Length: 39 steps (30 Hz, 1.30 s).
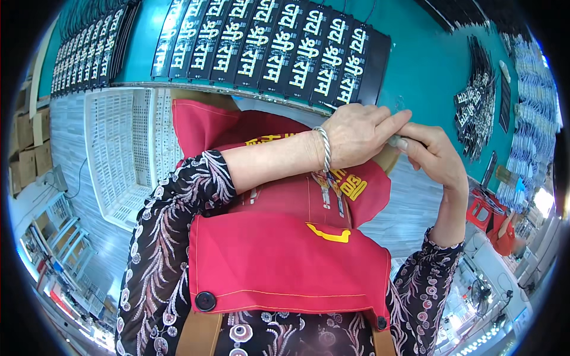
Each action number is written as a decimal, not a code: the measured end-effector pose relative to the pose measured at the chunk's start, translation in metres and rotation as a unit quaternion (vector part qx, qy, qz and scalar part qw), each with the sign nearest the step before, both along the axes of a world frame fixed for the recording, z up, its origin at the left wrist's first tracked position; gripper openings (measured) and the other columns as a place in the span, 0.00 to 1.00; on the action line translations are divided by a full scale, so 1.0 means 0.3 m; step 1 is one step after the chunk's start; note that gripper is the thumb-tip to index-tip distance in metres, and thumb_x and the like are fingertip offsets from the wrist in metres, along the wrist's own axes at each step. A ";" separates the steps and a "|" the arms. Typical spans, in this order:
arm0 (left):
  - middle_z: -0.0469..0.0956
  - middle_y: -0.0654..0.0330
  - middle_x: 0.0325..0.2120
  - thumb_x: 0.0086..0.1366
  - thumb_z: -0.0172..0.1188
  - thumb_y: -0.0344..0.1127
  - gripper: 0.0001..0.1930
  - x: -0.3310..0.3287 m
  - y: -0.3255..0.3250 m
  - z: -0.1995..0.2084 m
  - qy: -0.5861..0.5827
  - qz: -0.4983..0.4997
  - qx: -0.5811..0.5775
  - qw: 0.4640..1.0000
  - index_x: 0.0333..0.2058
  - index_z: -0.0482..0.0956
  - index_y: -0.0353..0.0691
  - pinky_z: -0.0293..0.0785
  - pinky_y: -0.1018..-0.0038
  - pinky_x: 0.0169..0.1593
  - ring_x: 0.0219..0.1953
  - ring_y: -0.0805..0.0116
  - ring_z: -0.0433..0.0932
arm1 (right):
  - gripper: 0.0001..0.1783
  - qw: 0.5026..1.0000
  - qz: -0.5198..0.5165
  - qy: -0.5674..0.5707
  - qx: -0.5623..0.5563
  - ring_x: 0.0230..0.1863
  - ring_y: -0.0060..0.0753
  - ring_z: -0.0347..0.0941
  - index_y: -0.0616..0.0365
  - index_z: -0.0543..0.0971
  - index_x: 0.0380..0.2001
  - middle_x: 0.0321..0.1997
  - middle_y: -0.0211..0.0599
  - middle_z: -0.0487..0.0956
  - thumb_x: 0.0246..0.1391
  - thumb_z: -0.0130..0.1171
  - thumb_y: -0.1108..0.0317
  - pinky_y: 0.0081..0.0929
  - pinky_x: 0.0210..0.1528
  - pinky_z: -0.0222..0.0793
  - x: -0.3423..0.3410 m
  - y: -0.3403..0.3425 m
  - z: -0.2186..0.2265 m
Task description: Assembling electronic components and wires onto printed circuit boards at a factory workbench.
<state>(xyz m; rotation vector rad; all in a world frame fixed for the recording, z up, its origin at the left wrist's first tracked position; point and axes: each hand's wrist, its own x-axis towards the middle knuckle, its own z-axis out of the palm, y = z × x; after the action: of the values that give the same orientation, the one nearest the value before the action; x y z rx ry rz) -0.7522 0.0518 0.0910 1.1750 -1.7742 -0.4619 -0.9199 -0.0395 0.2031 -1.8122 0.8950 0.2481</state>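
My left hand (pixel 356 133), with a twisted silver bangle (pixel 325 148) at the wrist, is closed at the near edge of the teal table (pixel 409 77). Its fingers point toward my right hand (pixel 433 151) and meet it. A small greyish piece (pixel 394 140) shows between the two hands, by the right thumb; most of it is covered, and I cannot make out its kind. The right fingers are bent in a pinch around it. Just beyond my left hand lies a row of black strips with white cut-out lettering (pixel 261 44), side by side on the table.
More lettered black strips (pixel 89 50) lie at the far left. A pile of black strips (pixel 475 101) and bundles of pale cables (pixel 528 113) are on the right. White plastic crates (pixel 122 148) stand below the table's left part. A person in red (pixel 504 240) is at the right.
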 end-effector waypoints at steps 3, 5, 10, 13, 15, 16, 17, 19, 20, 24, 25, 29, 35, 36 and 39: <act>0.75 0.59 0.29 0.53 0.67 0.30 0.33 0.006 -0.013 -0.012 0.016 0.003 -0.007 1.000 0.60 0.69 0.40 0.77 0.66 0.30 0.29 0.60 0.80 | 0.15 1.000 0.014 -0.001 -0.016 0.18 0.16 0.67 0.62 0.82 0.50 0.22 0.29 0.76 0.64 0.56 0.67 0.19 0.19 0.61 0.015 -0.022 0.010; 0.75 0.59 0.29 0.53 0.67 0.29 0.33 0.009 -0.021 -0.018 0.024 0.002 -0.009 1.000 0.60 0.68 0.39 0.77 0.66 0.30 0.29 0.60 0.80 | 0.15 1.000 0.018 0.019 0.008 0.18 0.16 0.67 0.62 0.82 0.49 0.24 0.29 0.77 0.64 0.56 0.67 0.19 0.19 0.62 0.033 -0.040 0.027; 0.76 0.56 0.29 0.52 0.66 0.26 0.35 0.027 -0.041 -0.004 0.047 0.029 -0.019 0.998 0.60 0.67 0.34 0.77 0.66 0.29 0.28 0.59 0.80 | 0.13 0.997 0.052 0.057 0.001 0.29 0.32 0.75 0.63 0.81 0.44 0.29 0.44 0.82 0.57 0.55 0.71 0.31 0.35 0.71 0.142 -0.087 0.102; 0.76 0.55 0.30 0.52 0.66 0.26 0.34 0.029 -0.059 0.004 0.069 0.057 -0.043 0.995 0.60 0.67 0.33 0.77 0.66 0.29 0.29 0.58 0.81 | 0.14 0.986 0.146 0.026 -0.078 0.22 0.26 0.73 0.61 0.82 0.45 0.25 0.35 0.79 0.59 0.55 0.69 0.28 0.26 0.68 0.164 -0.128 0.100; 0.77 0.54 0.30 0.53 0.65 0.26 0.33 0.031 -0.066 0.026 0.086 0.065 -0.076 0.991 0.59 0.67 0.32 0.77 0.67 0.30 0.29 0.57 0.81 | 0.14 0.986 0.141 0.038 -0.083 0.25 0.37 0.75 0.61 0.81 0.43 0.27 0.43 0.80 0.56 0.55 0.69 0.32 0.31 0.69 0.200 -0.131 0.146; 0.77 0.53 0.31 0.53 0.65 0.26 0.33 0.031 -0.064 0.043 0.099 0.063 -0.051 0.992 0.60 0.67 0.33 0.77 0.66 0.30 0.29 0.55 0.81 | 0.14 0.980 0.159 0.061 -0.102 0.26 0.41 0.76 0.61 0.81 0.43 0.28 0.46 0.80 0.56 0.55 0.69 0.33 0.31 0.70 0.214 -0.128 0.170; 0.77 0.53 0.32 0.54 0.64 0.26 0.33 0.031 -0.058 0.062 0.113 0.060 -0.027 0.991 0.60 0.67 0.33 0.77 0.65 0.31 0.29 0.54 0.81 | 0.13 0.973 0.175 0.084 -0.121 0.27 0.46 0.77 0.61 0.81 0.42 0.30 0.48 0.81 0.55 0.55 0.69 0.34 0.31 0.70 0.223 -0.126 0.193; 0.81 0.49 0.43 0.55 0.64 0.29 0.31 0.013 -0.053 0.096 0.123 0.056 0.027 0.991 0.60 0.69 0.37 0.80 0.64 0.35 0.34 0.52 0.83 | 0.11 0.973 0.171 0.052 -0.144 0.37 0.58 0.78 0.60 0.81 0.34 0.34 0.54 0.80 0.53 0.53 0.67 0.46 0.38 0.73 0.204 -0.111 0.212; 0.80 0.50 0.46 0.56 0.64 0.30 0.30 0.027 -0.032 0.107 0.124 0.043 0.081 0.988 0.59 0.70 0.39 0.80 0.64 0.37 0.37 0.53 0.84 | 0.12 0.972 0.172 0.097 -0.128 0.38 0.59 0.78 0.58 0.81 0.35 0.36 0.53 0.81 0.52 0.53 0.66 0.48 0.40 0.73 0.213 -0.100 0.239; 0.78 0.50 0.44 0.56 0.63 0.30 0.28 0.021 -0.015 0.204 0.099 -0.066 0.161 0.980 0.57 0.71 0.39 0.78 0.62 0.42 0.41 0.50 0.80 | 0.19 0.988 0.094 0.032 -0.118 0.41 0.58 0.79 0.53 0.79 0.49 0.40 0.52 0.82 0.53 0.54 0.64 0.49 0.42 0.74 0.014 -0.020 0.177; 0.77 0.48 0.46 0.56 0.63 0.30 0.27 0.021 -0.012 0.227 0.087 -0.092 0.190 0.974 0.56 0.71 0.38 0.76 0.60 0.45 0.46 0.49 0.78 | 0.22 0.993 0.042 -0.029 -0.102 0.41 0.58 0.79 0.53 0.77 0.52 0.42 0.53 0.82 0.53 0.55 0.64 0.49 0.42 0.74 -0.031 0.008 0.157; 0.74 0.49 0.53 0.59 0.65 0.33 0.22 0.032 0.036 0.371 0.113 -0.104 0.070 0.986 0.53 0.76 0.37 0.69 0.60 0.58 0.55 0.49 0.73 | 0.25 0.997 -0.063 0.028 -0.045 0.43 0.56 0.79 0.60 0.74 0.52 0.41 0.54 0.82 0.51 0.60 0.61 0.44 0.42 0.74 -0.131 0.077 0.150; 0.74 0.47 0.54 0.69 0.55 0.39 0.19 0.097 0.003 0.758 0.398 -0.400 -0.006 0.826 0.52 0.73 0.31 0.70 0.52 0.60 0.55 0.47 0.74 | 0.18 0.964 -0.198 0.071 -0.162 0.32 0.25 0.72 0.62 0.77 0.38 0.34 0.36 0.78 0.46 0.69 0.63 0.29 0.35 0.69 -0.331 -0.028 0.119; 0.74 0.47 0.54 0.69 0.55 0.39 0.19 0.084 0.008 0.786 0.394 -0.397 -0.009 0.829 0.51 0.73 0.31 0.70 0.52 0.60 0.54 0.47 0.74 | 0.16 0.946 -0.244 0.042 -0.208 0.31 0.25 0.70 0.62 0.77 0.33 0.30 0.35 0.77 0.46 0.68 0.63 0.31 0.34 0.68 -0.351 -0.061 0.119; 0.74 0.47 0.53 0.69 0.55 0.39 0.18 0.081 -0.072 0.779 0.395 -0.414 -0.017 0.820 0.51 0.73 0.32 0.70 0.53 0.59 0.53 0.48 0.75 | 0.16 0.887 -0.329 0.059 -0.319 0.31 0.26 0.71 0.62 0.77 0.33 0.28 0.34 0.76 0.46 0.68 0.63 0.30 0.35 0.68 -0.478 -0.210 0.071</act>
<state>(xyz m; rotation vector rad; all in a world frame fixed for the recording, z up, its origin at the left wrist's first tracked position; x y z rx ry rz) -0.7277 0.0302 0.3246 0.0265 -1.4169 -1.2132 -1.0634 -0.1025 0.2244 -1.9473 1.7693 -0.4279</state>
